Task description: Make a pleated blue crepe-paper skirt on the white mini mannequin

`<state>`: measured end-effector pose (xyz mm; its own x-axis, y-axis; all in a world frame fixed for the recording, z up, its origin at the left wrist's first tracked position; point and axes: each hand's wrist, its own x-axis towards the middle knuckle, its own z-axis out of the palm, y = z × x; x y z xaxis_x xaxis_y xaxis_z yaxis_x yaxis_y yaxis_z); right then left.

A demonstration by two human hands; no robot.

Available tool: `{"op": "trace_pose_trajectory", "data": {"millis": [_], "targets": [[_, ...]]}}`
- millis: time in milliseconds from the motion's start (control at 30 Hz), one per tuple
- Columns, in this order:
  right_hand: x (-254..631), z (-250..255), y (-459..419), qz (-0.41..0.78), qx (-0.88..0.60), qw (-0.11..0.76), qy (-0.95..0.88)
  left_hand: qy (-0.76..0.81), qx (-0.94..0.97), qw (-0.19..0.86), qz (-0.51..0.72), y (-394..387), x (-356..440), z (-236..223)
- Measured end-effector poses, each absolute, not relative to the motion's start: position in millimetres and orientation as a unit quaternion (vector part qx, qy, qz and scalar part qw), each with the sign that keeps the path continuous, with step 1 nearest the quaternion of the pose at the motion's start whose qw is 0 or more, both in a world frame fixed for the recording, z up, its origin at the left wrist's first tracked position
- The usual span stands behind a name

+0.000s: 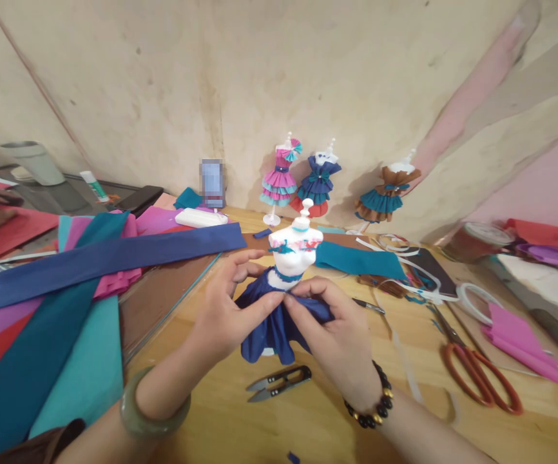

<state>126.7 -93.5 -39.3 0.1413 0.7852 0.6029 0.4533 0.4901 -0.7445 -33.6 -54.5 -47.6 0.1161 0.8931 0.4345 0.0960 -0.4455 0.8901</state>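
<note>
A small white mannequin (pixel 294 248) stands upright on the table in front of me, with bits of red and teal at its chest and a teal band at its waist. Around its hips hangs a gathered navy blue skirt (pixel 274 328). My left hand (pixel 225 303) pinches the skirt's top edge at the front, its other fingers curling round the side. From the right, my right hand (pixel 334 322) grips the same edge, thumb tip close to the other thumb. Thread snips (pixel 279 385) lie just below the skirt.
Three dressed mini mannequins, one in a pink dress (pixel 280 177), stand along the wall. Fabric strips, including a long blue strip (pixel 115 258), cover the left. Orange-handled scissors (pixel 477 374), white cords and a teal strip (pixel 361 259) lie to the right. A phone (pixel 212 182) stands behind.
</note>
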Motion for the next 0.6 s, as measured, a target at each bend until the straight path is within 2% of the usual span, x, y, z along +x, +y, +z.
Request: {"op": "trace_pose_trajectory", "data": {"millis": [267, 533, 600], "targets": [[129, -35, -96, 0.176, -0.442, 0.587, -0.655, 0.396, 0.625, 0.37, 0.561, -50, -36, -49], [134, -44, -91, 0.259, -0.475, 0.568, -0.62, 0.42, 0.571, 0.405, 0.578, -49, -36, -45], [137, -46, -90, 0.213, -0.479, 0.569, -0.633, 0.43, 0.528, 0.424, 0.597, -47, -35, -41]]}}
